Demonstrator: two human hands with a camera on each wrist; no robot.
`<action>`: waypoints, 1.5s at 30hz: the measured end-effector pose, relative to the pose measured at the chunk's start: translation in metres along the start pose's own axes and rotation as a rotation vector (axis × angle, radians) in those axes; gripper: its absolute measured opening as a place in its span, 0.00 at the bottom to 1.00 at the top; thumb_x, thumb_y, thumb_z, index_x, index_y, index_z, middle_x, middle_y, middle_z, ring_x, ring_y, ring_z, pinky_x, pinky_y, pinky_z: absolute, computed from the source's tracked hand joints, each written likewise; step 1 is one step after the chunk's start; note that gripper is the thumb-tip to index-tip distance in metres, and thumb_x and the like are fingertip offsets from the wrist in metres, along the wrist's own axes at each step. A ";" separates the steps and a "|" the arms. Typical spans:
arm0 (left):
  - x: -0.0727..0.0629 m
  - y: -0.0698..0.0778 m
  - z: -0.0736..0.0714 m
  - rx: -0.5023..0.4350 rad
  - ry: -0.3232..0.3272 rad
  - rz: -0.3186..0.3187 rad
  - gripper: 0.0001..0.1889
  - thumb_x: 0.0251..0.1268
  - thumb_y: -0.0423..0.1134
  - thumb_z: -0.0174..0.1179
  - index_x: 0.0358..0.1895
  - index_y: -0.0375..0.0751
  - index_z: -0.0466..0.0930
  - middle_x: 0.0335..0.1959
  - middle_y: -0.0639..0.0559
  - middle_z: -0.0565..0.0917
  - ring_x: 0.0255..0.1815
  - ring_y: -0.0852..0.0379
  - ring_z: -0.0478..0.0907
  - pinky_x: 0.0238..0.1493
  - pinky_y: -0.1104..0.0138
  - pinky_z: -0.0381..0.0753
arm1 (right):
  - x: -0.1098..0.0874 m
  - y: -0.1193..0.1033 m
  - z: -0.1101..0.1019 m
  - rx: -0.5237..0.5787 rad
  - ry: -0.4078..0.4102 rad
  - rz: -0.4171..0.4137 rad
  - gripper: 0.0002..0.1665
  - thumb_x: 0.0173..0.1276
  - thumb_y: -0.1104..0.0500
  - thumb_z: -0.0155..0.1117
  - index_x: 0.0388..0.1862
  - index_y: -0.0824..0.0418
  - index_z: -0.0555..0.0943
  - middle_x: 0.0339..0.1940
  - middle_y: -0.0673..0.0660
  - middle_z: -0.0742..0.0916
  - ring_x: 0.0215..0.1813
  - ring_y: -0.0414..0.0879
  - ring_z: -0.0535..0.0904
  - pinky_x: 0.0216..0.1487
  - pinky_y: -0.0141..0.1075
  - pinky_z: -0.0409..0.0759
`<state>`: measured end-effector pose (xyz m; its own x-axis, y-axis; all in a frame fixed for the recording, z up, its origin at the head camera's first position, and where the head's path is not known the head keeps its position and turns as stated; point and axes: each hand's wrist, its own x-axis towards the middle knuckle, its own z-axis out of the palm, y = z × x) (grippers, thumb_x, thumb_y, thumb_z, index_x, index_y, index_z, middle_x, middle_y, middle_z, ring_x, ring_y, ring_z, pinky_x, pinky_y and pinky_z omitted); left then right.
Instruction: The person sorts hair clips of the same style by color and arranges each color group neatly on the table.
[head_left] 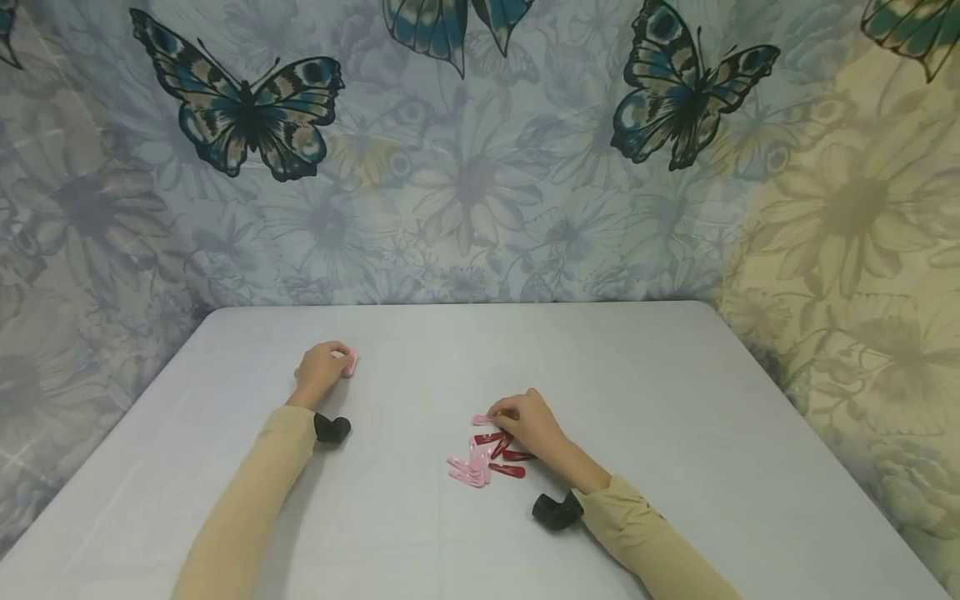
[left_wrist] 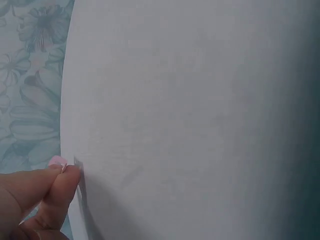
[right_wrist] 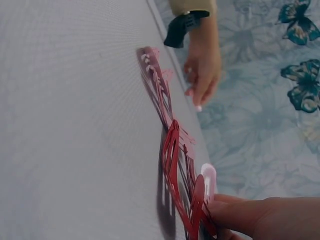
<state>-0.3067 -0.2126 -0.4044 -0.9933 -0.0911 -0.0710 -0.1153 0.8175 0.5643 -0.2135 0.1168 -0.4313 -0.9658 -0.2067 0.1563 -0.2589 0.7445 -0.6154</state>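
Note:
My left hand (head_left: 318, 372) pinches a pink hair clip (head_left: 352, 362) between thumb and fingertips, over the far left part of the table. Only the clip's rounded pink end (left_wrist: 57, 160) shows past the fingers in the left wrist view. Near the table's middle, my right hand (head_left: 531, 425) is at a small pile of snap hair clips and pinches a pink clip (head_left: 482, 420) at its far side. In the right wrist view that pink clip (right_wrist: 209, 179) stands beside the fingertips, behind a red clip (right_wrist: 172, 155). Several pink clips (head_left: 472, 473) and red clips (head_left: 507, 471) lie overlapping there.
The white table (head_left: 405, 533) spreads under both arms, its far edge against a wall covering (head_left: 480, 233) printed with flowers and butterflies. Black straps with small modules (head_left: 557, 511) sit at both wrists, below the beige sleeves.

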 end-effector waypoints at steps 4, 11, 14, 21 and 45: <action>0.006 -0.004 -0.001 0.016 -0.014 -0.033 0.16 0.72 0.42 0.52 0.54 0.35 0.78 0.34 0.39 0.87 0.60 0.33 0.73 0.57 0.37 0.64 | -0.001 0.001 0.001 0.021 -0.004 -0.003 0.03 0.60 0.65 0.70 0.31 0.59 0.89 0.29 0.54 0.89 0.31 0.42 0.61 0.34 0.30 0.58; 0.012 -0.009 -0.005 0.055 -0.026 -0.031 0.16 0.73 0.43 0.52 0.52 0.33 0.78 0.36 0.37 0.84 0.53 0.34 0.75 0.56 0.35 0.62 | -0.001 0.001 0.000 0.003 -0.007 -0.023 0.03 0.61 0.64 0.69 0.31 0.58 0.89 0.30 0.53 0.89 0.31 0.42 0.62 0.35 0.30 0.59; 0.014 -0.010 -0.007 0.084 -0.030 -0.030 0.16 0.73 0.42 0.53 0.51 0.32 0.77 0.36 0.37 0.82 0.46 0.39 0.75 0.56 0.37 0.63 | 0.000 0.002 -0.001 -0.004 -0.003 -0.024 0.03 0.61 0.64 0.69 0.31 0.58 0.88 0.29 0.53 0.89 0.32 0.42 0.63 0.35 0.30 0.59; 0.014 -0.009 -0.011 0.109 -0.009 -0.030 0.14 0.72 0.39 0.52 0.48 0.31 0.78 0.23 0.46 0.81 0.41 0.43 0.74 0.54 0.39 0.65 | 0.001 0.001 -0.001 0.003 0.003 -0.029 0.03 0.60 0.65 0.70 0.31 0.59 0.89 0.29 0.54 0.89 0.31 0.42 0.62 0.33 0.29 0.59; 0.013 -0.010 -0.014 0.058 -0.015 -0.045 0.12 0.71 0.41 0.55 0.46 0.35 0.80 0.18 0.52 0.77 0.33 0.50 0.71 0.52 0.41 0.65 | 0.001 -0.001 -0.002 0.003 -0.007 -0.001 0.02 0.61 0.64 0.70 0.31 0.60 0.89 0.30 0.54 0.89 0.31 0.42 0.61 0.34 0.30 0.57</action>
<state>-0.3183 -0.2295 -0.3996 -0.9869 -0.1202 -0.1080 -0.1589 0.8443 0.5118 -0.2144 0.1168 -0.4288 -0.9655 -0.2115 0.1518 -0.2597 0.7425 -0.6174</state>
